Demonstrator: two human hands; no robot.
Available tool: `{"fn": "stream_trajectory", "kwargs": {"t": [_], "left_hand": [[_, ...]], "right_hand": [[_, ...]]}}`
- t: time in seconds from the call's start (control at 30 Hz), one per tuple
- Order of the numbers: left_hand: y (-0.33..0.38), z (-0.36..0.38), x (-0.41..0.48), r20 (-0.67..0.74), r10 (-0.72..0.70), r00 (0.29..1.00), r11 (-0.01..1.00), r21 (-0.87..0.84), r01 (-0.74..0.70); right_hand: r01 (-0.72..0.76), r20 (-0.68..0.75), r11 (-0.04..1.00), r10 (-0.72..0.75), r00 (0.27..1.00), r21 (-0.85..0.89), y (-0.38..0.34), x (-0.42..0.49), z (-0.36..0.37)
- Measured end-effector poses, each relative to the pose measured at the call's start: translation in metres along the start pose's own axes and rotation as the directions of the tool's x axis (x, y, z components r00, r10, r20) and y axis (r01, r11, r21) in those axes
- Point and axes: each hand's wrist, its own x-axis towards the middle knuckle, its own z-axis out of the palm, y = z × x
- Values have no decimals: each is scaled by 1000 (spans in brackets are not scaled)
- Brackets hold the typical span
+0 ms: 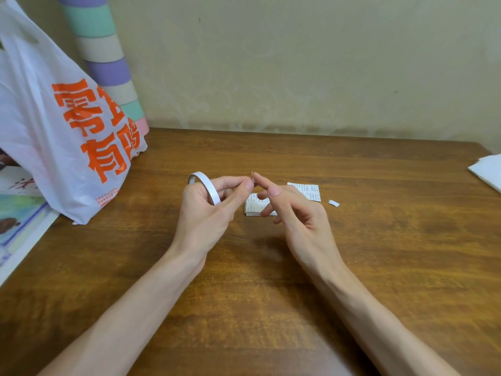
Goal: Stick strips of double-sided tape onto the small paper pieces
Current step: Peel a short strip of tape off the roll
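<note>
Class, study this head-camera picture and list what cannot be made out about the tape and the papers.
Head view throughout.
1. Tape end off the tape roll: a sliver too small to show whether the left hand or the right hand pinches it.
2. Paper stack: the right hand's fingers cover part; count unclear.
3. Loose paper piece: print too small to read.
4. White sheets: cut off by the right edge.

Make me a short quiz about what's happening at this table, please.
1. True or false: the left hand holds the tape roll.
2. The printed paper pieces lie: A) on the table B) on the floor C) in a box.
3. What colour is the print on the plastic bag?
Key: 1 true; 2 A; 3 orange.
</note>
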Motion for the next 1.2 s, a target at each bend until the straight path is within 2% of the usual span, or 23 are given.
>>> {"fn": "stream_trajectory", "kwargs": {"t": [0.8,1.07,1.2], "left_hand": [[-1,-1,0,-5,4,1000,1000,-15,-4],[-4,-3,0,58,-108,993,988,-107,113],[-4,-3,0,62,-120,991,985,-120,126]], "right_hand": [[43,4,998,-43,999,-43,10,0,-3],[60,7,997,-59,998,-58,14,0,-3],[47,8,997,-46,999,-57,14,0,-4]]}}
